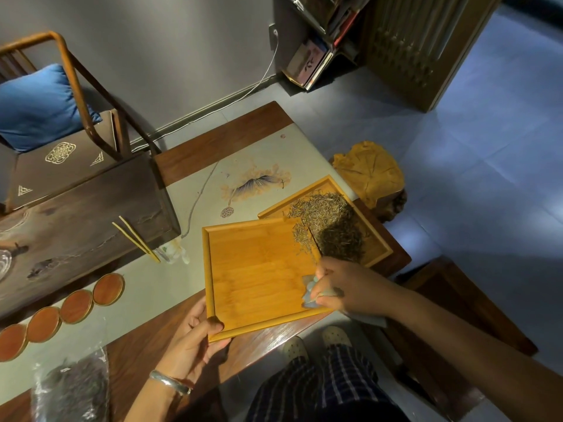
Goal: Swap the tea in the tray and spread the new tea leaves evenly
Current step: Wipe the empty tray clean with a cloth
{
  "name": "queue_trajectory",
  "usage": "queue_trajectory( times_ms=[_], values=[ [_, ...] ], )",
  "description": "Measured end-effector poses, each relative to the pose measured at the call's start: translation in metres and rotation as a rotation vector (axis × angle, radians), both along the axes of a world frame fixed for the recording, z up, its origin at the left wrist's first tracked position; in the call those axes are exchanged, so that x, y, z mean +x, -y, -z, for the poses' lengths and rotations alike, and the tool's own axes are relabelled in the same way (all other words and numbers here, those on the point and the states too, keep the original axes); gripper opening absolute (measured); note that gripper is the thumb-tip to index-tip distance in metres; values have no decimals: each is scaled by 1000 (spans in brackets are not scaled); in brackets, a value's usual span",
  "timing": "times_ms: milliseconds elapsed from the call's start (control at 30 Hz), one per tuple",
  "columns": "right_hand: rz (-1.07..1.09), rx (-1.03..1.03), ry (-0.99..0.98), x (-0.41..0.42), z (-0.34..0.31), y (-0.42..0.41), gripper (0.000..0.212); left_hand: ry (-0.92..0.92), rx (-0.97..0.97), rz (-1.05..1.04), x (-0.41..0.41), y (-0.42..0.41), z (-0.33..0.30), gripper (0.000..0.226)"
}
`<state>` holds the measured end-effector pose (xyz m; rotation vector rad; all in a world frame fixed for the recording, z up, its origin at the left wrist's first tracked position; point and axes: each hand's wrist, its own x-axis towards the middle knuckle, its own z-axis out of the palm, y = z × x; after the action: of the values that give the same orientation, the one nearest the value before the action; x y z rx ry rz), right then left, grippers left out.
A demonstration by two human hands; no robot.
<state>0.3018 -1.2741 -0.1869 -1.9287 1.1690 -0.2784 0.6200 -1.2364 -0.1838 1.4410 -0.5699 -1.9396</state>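
The left hand [195, 336] pinches the near corner of the bare wooden tray [256, 269], tilted over a second tray [377, 239] on the worktop [170, 287]. The right hand [344, 284] grips a pale cloth [310, 292] against its far edge. The loose tea leaves [329, 226] lie heaped across both trays; light and brittle, they should slide easily.

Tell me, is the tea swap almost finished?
About halfway. Done: the near tray is nearly bare, and its old tea lies heaped in the far tray. In hand: the left hand grips the near tray's corner while the right hand wipes it with a small cloth. Left: tipping in new leaves, perhaps from the bag, and spreading them evenly.
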Motion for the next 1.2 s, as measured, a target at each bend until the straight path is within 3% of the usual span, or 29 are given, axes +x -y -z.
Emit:
queue_trajectory(
  times_ms=[200, 433, 767, 967, 1200],
  values=[
    [205, -86, 96, -26, -11, 7, 17, 10, -64, 41, 0, 5, 0, 66],
    [-4, -173, -120, -22, -8, -8, 12, 24, -105, 71, 0, 10, -1, 63],
    [-76, -329, -263, -10, 12, 28, 17, 80, -138, 141, 8, 12, -2, 56],
    [25, -385, -312, -3, 24, 63, 21, 81, -128, 174, 10, 12, -5, 55],
    [206, -353, -61, -7, 0, 42, 17, 84, -142, 140, 9, 18, -7, 59]
  ],
)
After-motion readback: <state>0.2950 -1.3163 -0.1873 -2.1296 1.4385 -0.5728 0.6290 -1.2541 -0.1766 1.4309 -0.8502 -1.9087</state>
